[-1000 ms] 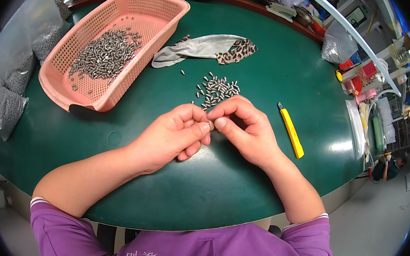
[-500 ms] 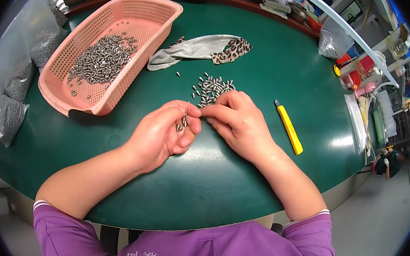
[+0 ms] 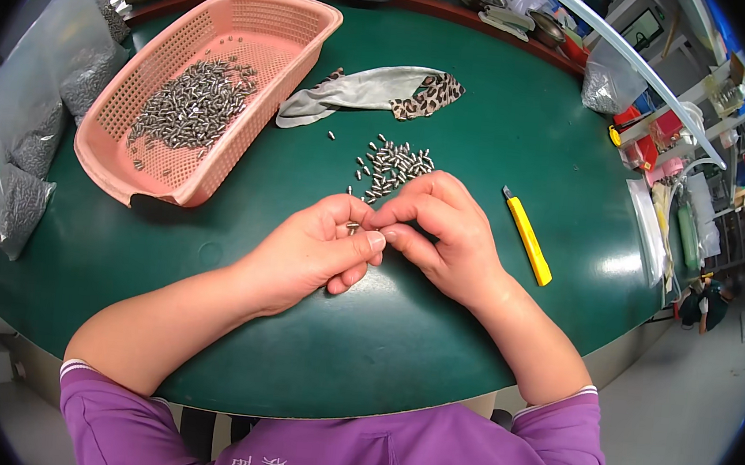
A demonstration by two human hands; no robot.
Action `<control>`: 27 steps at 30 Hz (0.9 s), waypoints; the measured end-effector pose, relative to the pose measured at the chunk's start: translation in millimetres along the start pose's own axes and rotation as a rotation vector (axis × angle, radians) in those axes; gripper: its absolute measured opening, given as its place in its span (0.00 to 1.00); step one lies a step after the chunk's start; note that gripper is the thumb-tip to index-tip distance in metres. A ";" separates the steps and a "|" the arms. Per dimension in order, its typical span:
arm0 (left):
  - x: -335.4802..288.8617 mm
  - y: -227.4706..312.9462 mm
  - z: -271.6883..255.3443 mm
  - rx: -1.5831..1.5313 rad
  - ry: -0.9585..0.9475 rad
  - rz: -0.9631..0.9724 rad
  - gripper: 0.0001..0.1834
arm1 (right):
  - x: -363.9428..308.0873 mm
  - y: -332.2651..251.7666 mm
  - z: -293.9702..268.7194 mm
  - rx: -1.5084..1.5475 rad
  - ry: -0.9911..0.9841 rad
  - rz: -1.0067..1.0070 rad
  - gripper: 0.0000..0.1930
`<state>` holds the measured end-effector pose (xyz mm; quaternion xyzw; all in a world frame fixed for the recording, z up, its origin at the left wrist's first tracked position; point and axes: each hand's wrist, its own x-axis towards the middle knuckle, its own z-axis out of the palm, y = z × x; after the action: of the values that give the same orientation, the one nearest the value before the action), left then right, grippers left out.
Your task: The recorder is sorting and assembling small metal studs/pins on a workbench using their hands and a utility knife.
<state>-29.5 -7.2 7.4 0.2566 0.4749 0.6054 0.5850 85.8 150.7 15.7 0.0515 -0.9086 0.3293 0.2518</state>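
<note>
Left grip (image 3: pixel 323 244): fingers curled round metal piece (image 3: pixel 352 228), above desk (image 3: pixel 398 350), in from near edge | right grip (image 3: pixel 445 232): finger and thumb at left fingertips; cannot tell if holding | piece: likely light, rigid, slick; pinch mid-barrel | loose pile (image 3: pixel 393 165): shiny, rounded cylinders, just beyond | pink basket (image 3: pixel 249 139): perforated plastic, toward far-left edge

1. Bright light fills the middle; glare sits on the glossy table (image 3: pixel 318 352), strongest toward its right.
2. Fisheye distortion bows the table's edges; corners fall to black.
3. The centre is fairly sharp; the right rim looks soft.
</note>
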 end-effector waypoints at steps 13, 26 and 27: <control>1.4 -2.1 -4.0 -0.153 -0.016 0.001 0.10 | -0.1 10.0 2.7 -0.232 -0.030 0.067 0.12; 1.1 -3.9 -2.7 -0.130 0.034 0.012 0.10 | -0.8 3.1 -0.9 0.030 -0.039 0.262 0.05; 0.7 -3.0 -2.1 -0.131 0.036 0.014 0.10 | -0.7 0.2 -1.5 0.031 -0.041 0.260 0.05</control>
<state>-30.1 -7.5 3.7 0.2100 0.4429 0.6437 0.5877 87.0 151.8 16.2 -0.0560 -0.9073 0.3722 0.1874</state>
